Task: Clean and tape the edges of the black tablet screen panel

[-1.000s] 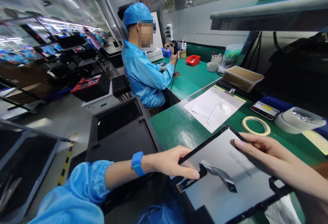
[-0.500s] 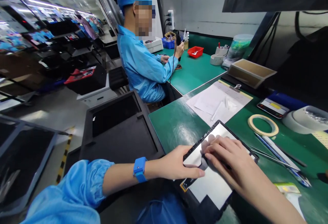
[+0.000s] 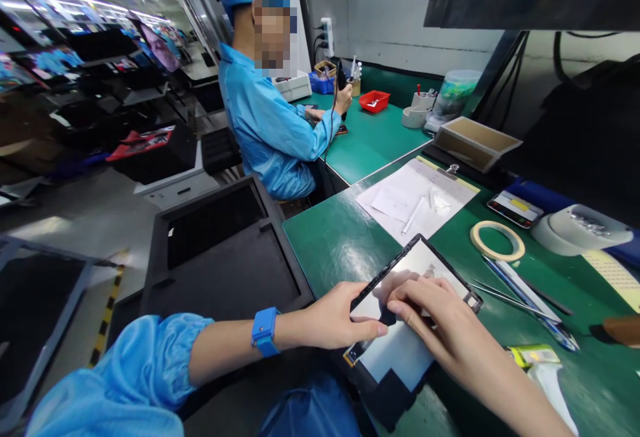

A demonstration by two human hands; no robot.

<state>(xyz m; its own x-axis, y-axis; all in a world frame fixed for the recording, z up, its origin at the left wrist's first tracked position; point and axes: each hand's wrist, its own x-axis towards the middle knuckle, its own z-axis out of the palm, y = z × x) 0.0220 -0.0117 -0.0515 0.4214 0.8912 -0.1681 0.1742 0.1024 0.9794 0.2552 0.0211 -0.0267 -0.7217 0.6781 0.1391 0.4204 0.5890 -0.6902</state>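
Observation:
A display panel (image 3: pixel 395 358) with a mirror-like silver back, black border and short flex cable is held at a tilt over the bench's near edge. My left hand (image 3: pixel 345 317) grips its left edge, with the thumb lying across the silver back. Over the panel's middle, my right hand (image 3: pixel 435 307) is closed, thumb and fingers bunched beside a dark piece (image 3: pixel 387 315). What those fingertips pinch, if anything, is hidden. Tweezers (image 3: pixel 505 295) lie just right of the panel, alongside a pen (image 3: pixel 560 335).
A tape roll (image 3: pixel 498 241), a phone (image 3: pixel 515 209) and a white container of small parts (image 3: pixel 583 231) stand on the right. Papers on a clipboard (image 3: pixel 417 197) lie beyond the panel. Left of the bench is a black tray (image 3: pixel 225 277). A co-worker (image 3: pixel 270 117) sits at the adjoining bench.
The view has shifted slightly, so most things appear further left. My right fingers have curled in a little more over the panel. My left hand keeps its grip.

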